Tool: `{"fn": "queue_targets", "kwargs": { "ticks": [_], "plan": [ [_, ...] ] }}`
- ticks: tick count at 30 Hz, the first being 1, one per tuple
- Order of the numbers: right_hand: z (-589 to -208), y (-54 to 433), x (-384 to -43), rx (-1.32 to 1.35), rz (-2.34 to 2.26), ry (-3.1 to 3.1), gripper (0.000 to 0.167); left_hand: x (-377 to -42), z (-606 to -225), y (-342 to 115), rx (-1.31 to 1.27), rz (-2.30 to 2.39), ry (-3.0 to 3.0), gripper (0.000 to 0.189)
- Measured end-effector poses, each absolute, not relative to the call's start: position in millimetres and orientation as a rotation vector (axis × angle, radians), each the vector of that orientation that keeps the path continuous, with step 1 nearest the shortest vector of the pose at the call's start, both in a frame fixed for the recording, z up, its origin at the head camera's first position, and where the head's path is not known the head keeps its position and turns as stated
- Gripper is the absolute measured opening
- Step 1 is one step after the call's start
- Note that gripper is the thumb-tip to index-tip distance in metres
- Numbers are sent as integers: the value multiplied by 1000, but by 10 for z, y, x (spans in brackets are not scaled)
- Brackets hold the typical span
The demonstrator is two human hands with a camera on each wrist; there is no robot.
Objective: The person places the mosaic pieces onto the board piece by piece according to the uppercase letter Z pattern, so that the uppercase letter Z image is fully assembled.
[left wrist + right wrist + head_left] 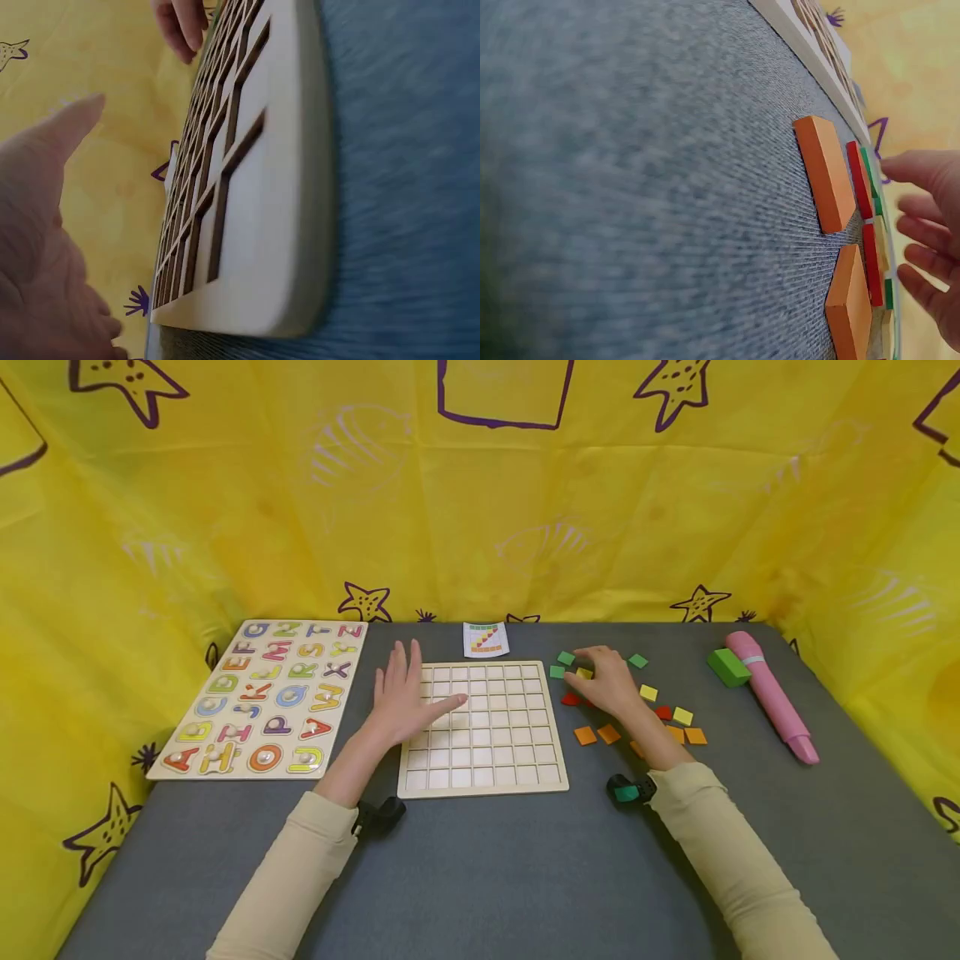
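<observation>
in the head view, the left hand [401, 706] is over the left part of the grid board [502, 735], its fingers straight and its thumb stretched to the right, gripping nothing. the right hand [609, 683] is just right of the board, thumb and forefinger parted about a yellow tile [583, 673]; whether they touch it cannot be told. two green tiles [566, 657] lie just left and far of that tile, with red pieces [571, 699] nearer and orange tiles [585, 736] nearer again, all on the grey table [480, 877]. a patterned card [485, 640] lies beyond the board's far edge. the letter puzzle [242, 771] is at the left, and a pink pen-shaped object [772, 697] (a stout one) is at the right beside a green block [727, 667].

in the left wrist view, the left hand appears raised apart from the board, thumb extended, with nothing held.

in the right wrist view, the right hand is blurred, its fingers loosely bent and no piece visible between them.

the step in hand seems to be picking out a tile; the next move would call for a narrow pinch on its edges, without nudging the close neighbours.
</observation>
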State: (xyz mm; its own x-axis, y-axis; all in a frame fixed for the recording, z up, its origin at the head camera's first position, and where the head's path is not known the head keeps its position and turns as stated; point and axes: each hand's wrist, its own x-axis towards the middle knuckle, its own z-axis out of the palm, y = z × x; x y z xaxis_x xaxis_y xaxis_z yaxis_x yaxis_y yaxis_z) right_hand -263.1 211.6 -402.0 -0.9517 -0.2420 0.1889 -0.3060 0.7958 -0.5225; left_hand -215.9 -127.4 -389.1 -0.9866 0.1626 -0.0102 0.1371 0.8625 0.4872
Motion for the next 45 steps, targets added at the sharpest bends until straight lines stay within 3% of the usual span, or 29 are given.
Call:
{"fn": "queue_targets", "kwargs": {
  "ticks": [10, 24, 34, 45],
  "plan": [
    [-4058, 2087, -2693, 551, 808, -2891, 36, -1785, -4006, -1378, 390, 722, 2677, 135],
    [-4063, 2001, -2732, 405, 913, -2849, 32, -1692, -3986, -1548, 651, 649, 2592, 147],
    [-3903, 1411, -2766, 425, 1238, -2870, 32, -1712, -4070, -1532, 707, 635, 2619, 146],
    [-3955, 702, -2871, 670, 1172, -2886, 27, -1706, -4053, -1531, 669, 603, 2624, 144]
  ]
}}
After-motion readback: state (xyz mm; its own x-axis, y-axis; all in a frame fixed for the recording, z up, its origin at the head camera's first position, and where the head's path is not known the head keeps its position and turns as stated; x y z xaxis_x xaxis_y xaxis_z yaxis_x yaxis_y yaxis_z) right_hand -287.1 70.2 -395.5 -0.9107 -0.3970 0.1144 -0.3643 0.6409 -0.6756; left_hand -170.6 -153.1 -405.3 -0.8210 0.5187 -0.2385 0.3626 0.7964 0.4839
